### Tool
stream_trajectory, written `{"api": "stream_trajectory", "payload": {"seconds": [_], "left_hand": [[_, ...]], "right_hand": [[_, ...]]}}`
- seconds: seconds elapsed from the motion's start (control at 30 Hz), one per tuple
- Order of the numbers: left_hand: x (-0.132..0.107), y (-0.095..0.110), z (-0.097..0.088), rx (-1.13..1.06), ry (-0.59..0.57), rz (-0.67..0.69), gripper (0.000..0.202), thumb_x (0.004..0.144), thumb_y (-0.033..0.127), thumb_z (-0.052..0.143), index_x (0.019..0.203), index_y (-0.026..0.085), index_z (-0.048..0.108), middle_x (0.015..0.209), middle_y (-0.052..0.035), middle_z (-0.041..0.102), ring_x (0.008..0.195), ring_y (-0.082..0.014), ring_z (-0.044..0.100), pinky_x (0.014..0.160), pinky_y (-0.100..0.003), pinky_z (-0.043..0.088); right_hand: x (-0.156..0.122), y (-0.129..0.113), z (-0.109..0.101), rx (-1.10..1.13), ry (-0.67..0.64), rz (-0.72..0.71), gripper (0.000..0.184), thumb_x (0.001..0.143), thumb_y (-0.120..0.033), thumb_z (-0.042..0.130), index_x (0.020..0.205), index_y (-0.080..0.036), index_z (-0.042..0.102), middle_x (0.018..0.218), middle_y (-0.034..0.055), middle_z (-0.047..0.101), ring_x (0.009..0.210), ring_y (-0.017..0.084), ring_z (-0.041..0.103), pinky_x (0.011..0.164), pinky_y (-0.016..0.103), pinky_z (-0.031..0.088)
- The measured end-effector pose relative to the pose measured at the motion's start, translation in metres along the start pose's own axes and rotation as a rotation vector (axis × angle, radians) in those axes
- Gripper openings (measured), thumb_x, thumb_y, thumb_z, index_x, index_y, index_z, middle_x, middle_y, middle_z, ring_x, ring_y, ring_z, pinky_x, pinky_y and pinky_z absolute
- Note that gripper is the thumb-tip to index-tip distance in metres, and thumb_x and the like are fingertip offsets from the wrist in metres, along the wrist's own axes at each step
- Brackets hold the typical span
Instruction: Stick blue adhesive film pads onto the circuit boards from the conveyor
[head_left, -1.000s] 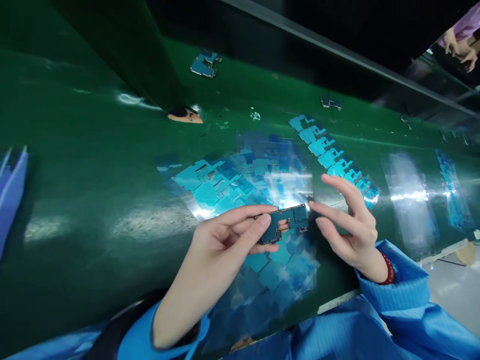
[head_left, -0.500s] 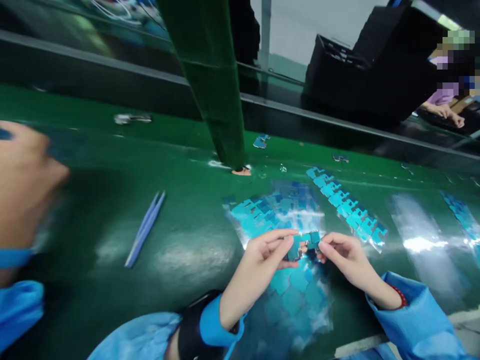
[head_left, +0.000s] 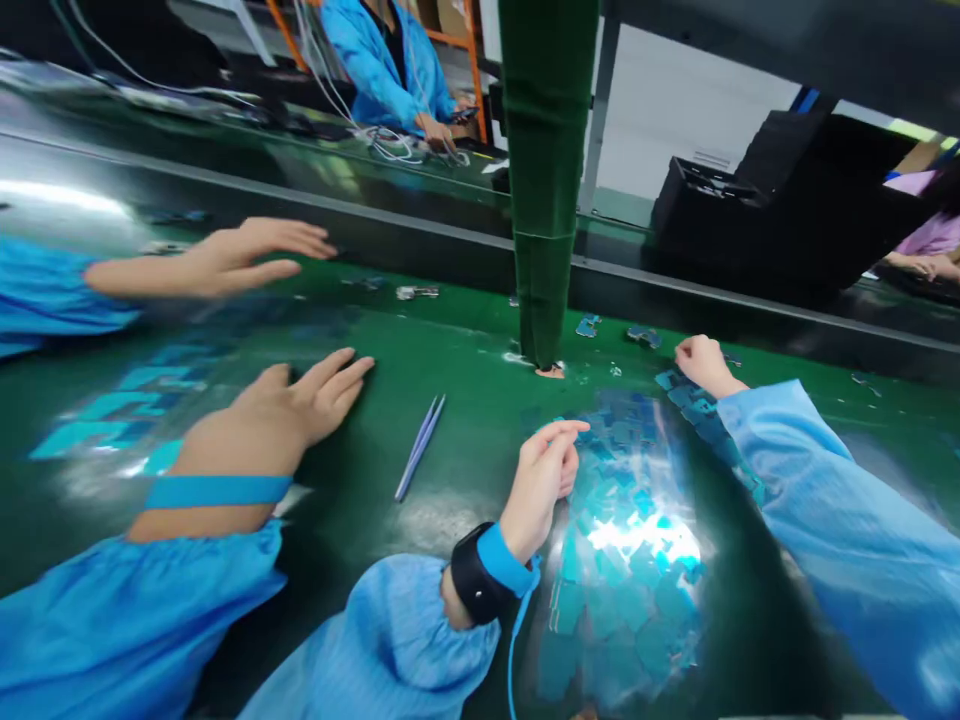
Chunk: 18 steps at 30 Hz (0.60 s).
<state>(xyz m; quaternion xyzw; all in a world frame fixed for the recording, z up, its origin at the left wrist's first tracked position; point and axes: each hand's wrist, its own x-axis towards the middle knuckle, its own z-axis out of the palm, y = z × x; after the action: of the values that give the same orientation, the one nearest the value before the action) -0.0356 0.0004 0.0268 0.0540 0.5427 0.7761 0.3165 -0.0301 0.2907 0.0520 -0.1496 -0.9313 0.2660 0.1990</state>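
Observation:
My left hand (head_left: 544,480), with a black band and blue strap at the wrist, hovers at the left edge of a clear sheet of blue-green pieces (head_left: 630,610). Its index finger stretches out, the others curl loosely, and nothing shows in them. Farther back, my right hand (head_left: 703,365) is closed over the far end of a row of blue pieces (head_left: 694,405); its fingertips are hidden. A small circuit board (head_left: 643,337) lies just left of it, and another board (head_left: 733,360) shows behind it.
Blue tweezers (head_left: 420,448) lie left of my left hand. A green-wrapped post (head_left: 547,200) rises from the green bench. A co-worker's two hands (head_left: 277,420) reach in from the left, beside another sheet of pieces (head_left: 105,415). Another board (head_left: 589,325) lies near the post.
Both hands have parted from the circuit board they held together. My right hand has moved to the back, and a board now lies left of it. The view has swung left, showing more of the co-worker.

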Motion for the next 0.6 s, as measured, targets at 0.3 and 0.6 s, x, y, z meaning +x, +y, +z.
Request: {"api": "stream_trajectory", "payload": {"seconds": [0.3,0.6], "left_hand": [[-0.002,0.011,0.004,-0.107,0.075,-0.056,0.012,0.079,0.014,0.05,0.077,0.014,0.062,0.038,0.0122,0.026,0.034,-0.0045,0.017,0.035,-0.016,0.013],[-0.005,0.008,0.003,0.169,-0.103,-0.159,0.035,0.086,0.021,0.048,0.051,0.017,0.051,0.038,0.0047,0.04,0.035,-0.0067,0.036,0.038,-0.019,0.029]], "right_hand": [[-0.16,-0.053,-0.005,-0.218,-0.5,-0.301,0.075,0.083,-0.052,0.062,0.146,-0.021,0.036,0.153,0.0108,0.035,0.142,0.03,0.031,0.114,0.054,0.028],[-0.193,-0.041,0.012,0.03,-0.216,-0.304,0.034,0.092,-0.027,0.057,0.125,-0.02,0.057,0.133,0.0136,0.059,0.13,0.023,0.049,0.108,0.046,0.04]]}}
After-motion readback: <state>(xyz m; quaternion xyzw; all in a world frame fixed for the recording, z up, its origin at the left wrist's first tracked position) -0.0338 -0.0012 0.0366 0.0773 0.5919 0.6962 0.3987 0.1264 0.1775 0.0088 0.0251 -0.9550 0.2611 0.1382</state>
